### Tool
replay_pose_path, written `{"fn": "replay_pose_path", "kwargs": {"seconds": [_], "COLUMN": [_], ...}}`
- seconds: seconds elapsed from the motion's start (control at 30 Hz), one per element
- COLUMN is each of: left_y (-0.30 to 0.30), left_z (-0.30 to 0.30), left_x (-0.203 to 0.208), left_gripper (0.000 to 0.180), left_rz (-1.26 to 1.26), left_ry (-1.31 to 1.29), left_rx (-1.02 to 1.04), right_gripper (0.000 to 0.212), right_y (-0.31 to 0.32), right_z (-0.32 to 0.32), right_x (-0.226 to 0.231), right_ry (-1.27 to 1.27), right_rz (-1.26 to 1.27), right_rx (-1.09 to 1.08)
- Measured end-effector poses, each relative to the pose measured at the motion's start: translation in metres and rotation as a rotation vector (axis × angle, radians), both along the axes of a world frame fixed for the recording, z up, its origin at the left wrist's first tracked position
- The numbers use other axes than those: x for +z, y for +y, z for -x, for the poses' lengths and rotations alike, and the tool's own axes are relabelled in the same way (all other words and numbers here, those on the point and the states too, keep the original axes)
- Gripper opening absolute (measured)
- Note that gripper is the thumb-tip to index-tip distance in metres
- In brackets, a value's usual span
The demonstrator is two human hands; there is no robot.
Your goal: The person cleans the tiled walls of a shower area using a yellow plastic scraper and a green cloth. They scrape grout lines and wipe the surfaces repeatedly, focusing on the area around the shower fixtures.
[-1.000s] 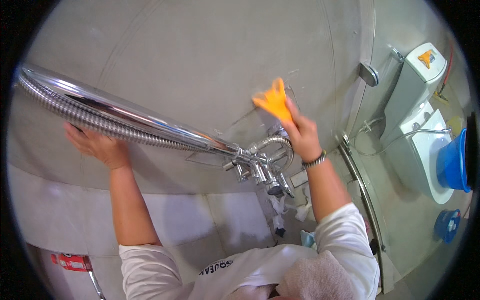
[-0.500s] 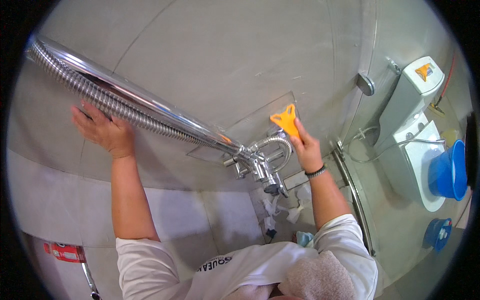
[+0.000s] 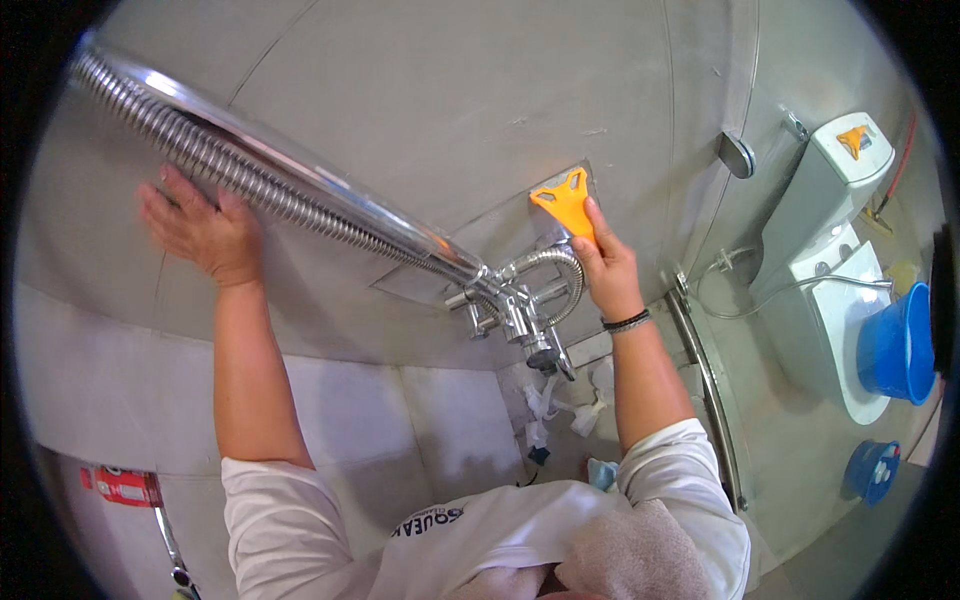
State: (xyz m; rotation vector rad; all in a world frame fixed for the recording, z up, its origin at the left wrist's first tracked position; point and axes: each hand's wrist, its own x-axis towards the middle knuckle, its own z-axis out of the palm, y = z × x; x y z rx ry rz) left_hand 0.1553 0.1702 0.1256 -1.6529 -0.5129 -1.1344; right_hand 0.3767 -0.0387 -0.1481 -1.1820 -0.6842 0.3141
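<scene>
My right hand [image 3: 612, 270] grips an orange plastic scraper [image 3: 566, 205] by its narrow end. The scraper's wide end lies at the grey wall [image 3: 420, 110], by the upper right corner of a rectangular outline behind the shower mixer [image 3: 522, 325]; whether its blade touches is hard to tell. Just below and left of it curves the end of a metal shower hose [image 3: 300, 210]. My left hand [image 3: 205, 235] is open, fingers spread against the wall beneath the hose and chrome rail [image 3: 330, 185], holding nothing.
At the right stand a white toilet [image 3: 815, 330] with another orange scraper [image 3: 853, 141] on its tank and a blue bucket [image 3: 895, 345] against its bowl. A metal rail [image 3: 705, 385] runs along the floor. White scraps [image 3: 588, 415] lie under the mixer. A red bottle [image 3: 128, 488] is lower left.
My right hand and the scraper have moved slightly up the wall, toward the outline's upper corner. My left hand stays spread on the wall, a little lower and more left. The view has shifted slightly.
</scene>
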Motion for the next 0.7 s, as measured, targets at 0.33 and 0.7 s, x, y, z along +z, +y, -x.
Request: {"fn": "replay_pose_path", "kwargs": {"seconds": [0.33,0.7], "left_y": [-0.004,-0.008], "left_z": [-0.002,-0.002], "left_x": [-0.002,-0.003], "left_gripper": [0.061,0.06], "left_rz": [0.02,0.016], "left_ry": [-0.047,-0.053], "left_rx": [0.011,-0.015], "right_gripper": [0.044,0.045], "right_y": [-0.041,-0.042], "right_z": [-0.05,-0.053], "right_x": [0.062,0.097], "right_ry": [-1.116,-1.289], "right_rz": [0.666,0.832], "right_rx": [0.0,0.091]}}
